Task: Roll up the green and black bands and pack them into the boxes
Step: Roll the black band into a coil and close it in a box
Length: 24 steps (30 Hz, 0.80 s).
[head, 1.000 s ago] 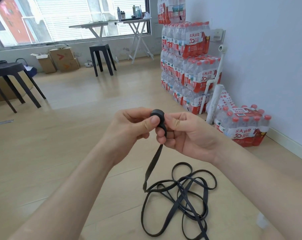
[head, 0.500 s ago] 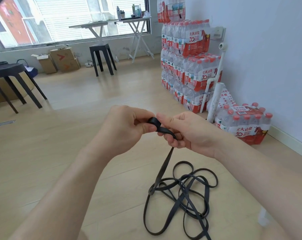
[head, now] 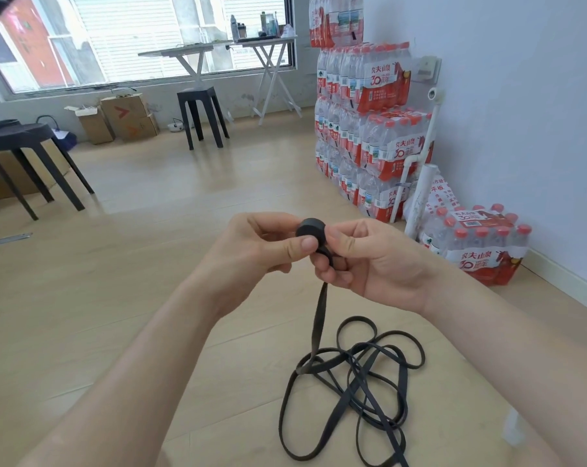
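both hands meet in the middle of the frame. the left hand pinches the roll of black band, thumb across its near face and fingers curled behind it. the right hand grips the same roll from the right, thumb against its edge and fingers curled round the strip just below. the roll is a small tight disc held in the air between the 2 hands.

from the roll the band drops as 1 flat strip to the lower middle of the frame, where the rest lies in a loose tangle of loops on the wood floor, between the 2 forearms.

at right centre a pack of red-capped water bottles sits on the floor by the wall, near a white pipe. a tall stack of such packs fills the upper right. 1 black stool stands at upper centre, another at the left edge, with cartons between them under the window.
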Motion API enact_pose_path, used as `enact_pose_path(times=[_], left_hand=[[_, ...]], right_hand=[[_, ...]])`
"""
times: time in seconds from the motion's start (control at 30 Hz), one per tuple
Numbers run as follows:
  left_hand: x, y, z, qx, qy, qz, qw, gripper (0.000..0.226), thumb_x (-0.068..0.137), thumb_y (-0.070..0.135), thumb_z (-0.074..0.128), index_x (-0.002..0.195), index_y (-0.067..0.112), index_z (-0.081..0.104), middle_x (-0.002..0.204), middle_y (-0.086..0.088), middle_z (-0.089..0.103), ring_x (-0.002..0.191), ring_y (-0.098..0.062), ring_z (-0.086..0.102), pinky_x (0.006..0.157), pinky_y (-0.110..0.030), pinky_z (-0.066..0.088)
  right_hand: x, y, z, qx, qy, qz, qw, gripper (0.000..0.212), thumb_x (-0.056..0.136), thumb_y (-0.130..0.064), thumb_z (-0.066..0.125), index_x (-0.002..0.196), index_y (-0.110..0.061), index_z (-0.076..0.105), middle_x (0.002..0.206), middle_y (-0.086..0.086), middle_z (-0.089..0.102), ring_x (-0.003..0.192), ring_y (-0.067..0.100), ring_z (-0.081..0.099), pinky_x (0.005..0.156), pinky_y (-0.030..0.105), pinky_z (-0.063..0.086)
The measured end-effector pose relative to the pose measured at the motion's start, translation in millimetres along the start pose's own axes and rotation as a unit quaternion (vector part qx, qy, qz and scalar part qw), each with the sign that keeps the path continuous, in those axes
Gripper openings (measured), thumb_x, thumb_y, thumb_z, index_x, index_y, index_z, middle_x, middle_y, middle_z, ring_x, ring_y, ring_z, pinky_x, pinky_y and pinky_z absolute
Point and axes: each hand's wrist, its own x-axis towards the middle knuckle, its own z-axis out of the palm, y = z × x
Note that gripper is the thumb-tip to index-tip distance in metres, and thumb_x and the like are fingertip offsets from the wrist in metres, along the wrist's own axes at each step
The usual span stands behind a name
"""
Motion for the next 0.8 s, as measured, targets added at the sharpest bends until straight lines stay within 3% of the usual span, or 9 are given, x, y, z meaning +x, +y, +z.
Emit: enact_pose_path(times=[0.1, 0.27, 0.5, 0.67, 0.73, 0.8], left_hand=[[-1, 4, -3, 0.081, 0.015, 0.045, 0.996, 0.022, 0.071, 0.020, 0.078, 0.089, 0.009, 0.074, 0.084, -0.004, 0.068, 0.075, -0.013, 0.059, 0.062, -0.021, 0.044], [-4, 12, 2, 0.229, 0.043, 0.045, 0.971, 0.013, 0.074, 0.008, 0.077, 0.082, 0.018, 0.076, 0.076, -0.002, 0.074, 0.079, -0.018, 0.068, 0.074, -0.027, 0.055], [-3, 13, 5, 0.380, 0.048, 0.075, 0.921, 0.014, 0.076, 0.014, 0.077, 0.082, 0.026, 0.075, 0.072, 0.003, 0.072, 0.074, -0.016, 0.065, 0.073, -0.037, 0.053], [0, 10, 7, 0.442, 0.024, 0.107, 0.890, 0.008, 0.078, 0.015, 0.075, 0.083, 0.020, 0.074, 0.073, 0.002, 0.067, 0.074, -0.019, 0.060, 0.070, -0.041, 0.049], [1, 9, 6, 0.422, 0.026, 0.097, 0.901, 0.009, 0.078, 0.013, 0.075, 0.083, 0.019, 0.072, 0.076, 0.001, 0.067, 0.075, -0.019, 0.060, 0.073, -0.039, 0.049], [1, 8, 4, 0.302, 0.022, 0.055, 0.952, 0.012, 0.076, 0.009, 0.076, 0.083, 0.017, 0.070, 0.079, -0.005, 0.070, 0.077, -0.022, 0.064, 0.074, -0.032, 0.053]], right_hand=[[-2, -3, 0, -0.027, -0.009, 0.025, 0.999, 0.027, 0.089, -0.032, 0.057, 0.092, -0.008, 0.068, 0.076, 0.007, 0.063, 0.066, 0.014, 0.058, 0.051, 0.016, 0.041], [-5, -13, 1, -0.160, 0.048, 0.108, 0.980, 0.060, 0.082, -0.060, 0.049, 0.090, -0.005, 0.070, 0.073, 0.008, 0.067, 0.062, 0.016, 0.063, 0.049, 0.017, 0.044], [-5, -12, 2, -0.236, 0.086, 0.123, 0.960, 0.059, 0.079, -0.064, 0.053, 0.082, -0.007, 0.071, 0.066, 0.004, 0.065, 0.057, 0.013, 0.058, 0.047, 0.017, 0.036], [-4, -6, 1, -0.229, 0.091, 0.099, 0.964, 0.045, 0.086, -0.048, 0.058, 0.082, -0.005, 0.069, 0.064, 0.004, 0.061, 0.056, 0.013, 0.054, 0.048, 0.019, 0.031], [-4, -5, 0, -0.206, 0.086, 0.095, 0.970, 0.038, 0.090, -0.041, 0.057, 0.083, -0.005, 0.069, 0.065, 0.005, 0.060, 0.057, 0.012, 0.054, 0.047, 0.018, 0.031], [-4, -5, -2, -0.164, 0.069, 0.085, 0.980, 0.035, 0.091, -0.036, 0.057, 0.085, -0.004, 0.068, 0.066, 0.006, 0.060, 0.057, 0.013, 0.053, 0.045, 0.016, 0.032]])
